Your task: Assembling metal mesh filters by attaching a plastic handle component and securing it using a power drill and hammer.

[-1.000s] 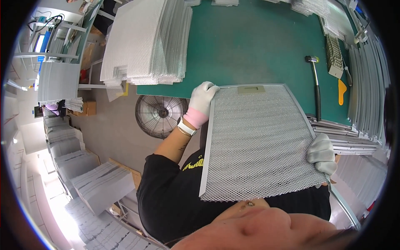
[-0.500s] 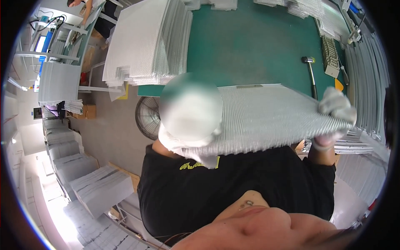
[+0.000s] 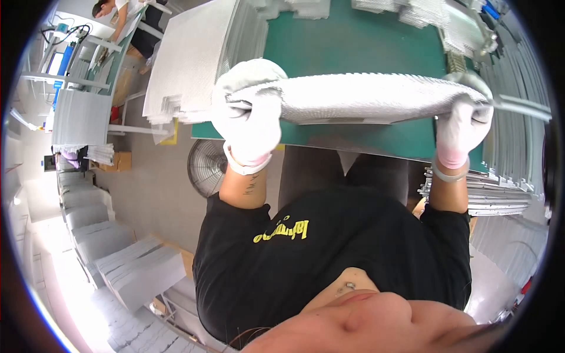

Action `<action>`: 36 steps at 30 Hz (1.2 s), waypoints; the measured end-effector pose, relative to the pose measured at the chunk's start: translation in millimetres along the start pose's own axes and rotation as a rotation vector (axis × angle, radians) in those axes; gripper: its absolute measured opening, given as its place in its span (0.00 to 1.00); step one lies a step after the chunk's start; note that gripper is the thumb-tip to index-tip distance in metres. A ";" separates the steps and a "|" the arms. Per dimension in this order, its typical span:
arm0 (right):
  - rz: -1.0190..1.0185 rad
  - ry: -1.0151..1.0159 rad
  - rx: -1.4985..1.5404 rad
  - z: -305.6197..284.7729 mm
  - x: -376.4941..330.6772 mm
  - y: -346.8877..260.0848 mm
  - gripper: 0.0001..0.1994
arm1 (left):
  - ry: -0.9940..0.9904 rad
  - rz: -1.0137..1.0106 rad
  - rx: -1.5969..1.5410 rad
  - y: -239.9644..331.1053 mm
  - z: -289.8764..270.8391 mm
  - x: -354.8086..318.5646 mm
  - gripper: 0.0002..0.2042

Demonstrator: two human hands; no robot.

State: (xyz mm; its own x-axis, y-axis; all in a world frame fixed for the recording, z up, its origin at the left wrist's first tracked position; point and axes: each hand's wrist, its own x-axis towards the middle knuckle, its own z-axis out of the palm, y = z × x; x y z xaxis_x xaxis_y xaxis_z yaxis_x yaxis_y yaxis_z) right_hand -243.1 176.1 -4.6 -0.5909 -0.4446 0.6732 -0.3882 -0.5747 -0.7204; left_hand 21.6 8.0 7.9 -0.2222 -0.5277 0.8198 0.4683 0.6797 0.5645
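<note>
Both my hands wear white gloves and grip a thin silvery metal sheet with a fine ribbed surface (image 3: 365,100), one at each end. My left hand (image 3: 250,115) is closed round its left end, thumb toward me. Round the right end my right hand (image 3: 468,120) is closed too. The sheet is tilted and slightly bowed, held over the near part of the green tabletop (image 3: 359,53). A tall stack of similar pale, textured sheets (image 3: 188,59) stands on the table just beyond my left hand.
More textured pieces (image 3: 412,12) lie along the table's far edge. Upright pale strips (image 3: 527,147) crowd the right side, with stacked metal bars (image 3: 488,200) below. A floor fan (image 3: 206,167) stands at the left. Another person (image 3: 120,15) works at a far-left bench.
Both hands have lifted the sheet up and away from my body, and its face has tilted. The hammer that lay on the table at the right is now hidden.
</note>
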 end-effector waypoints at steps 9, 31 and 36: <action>-0.143 -0.548 -0.564 -4.1 70.4 -50.2 0.33 | 0.147 -0.255 0.177 -11.2 -3.9 12.9 0.03; -0.299 -1.296 -0.736 40.4 127.1 -115.8 0.18 | -0.249 -0.364 0.050 17.9 -19.5 37.3 0.04; -0.368 -1.303 -0.545 65.9 123.9 -109.0 0.14 | -0.175 -0.264 -0.004 3.6 -2.5 32.0 0.09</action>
State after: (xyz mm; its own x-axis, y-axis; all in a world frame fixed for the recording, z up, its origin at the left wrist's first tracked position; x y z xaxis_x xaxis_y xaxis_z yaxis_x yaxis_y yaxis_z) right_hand -227.4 138.3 168.4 0.5302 -0.7977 0.2874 -0.7623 -0.5969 -0.2503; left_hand 18.3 -7.7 35.9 -0.4803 -0.5896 0.6494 0.3785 0.5286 0.7598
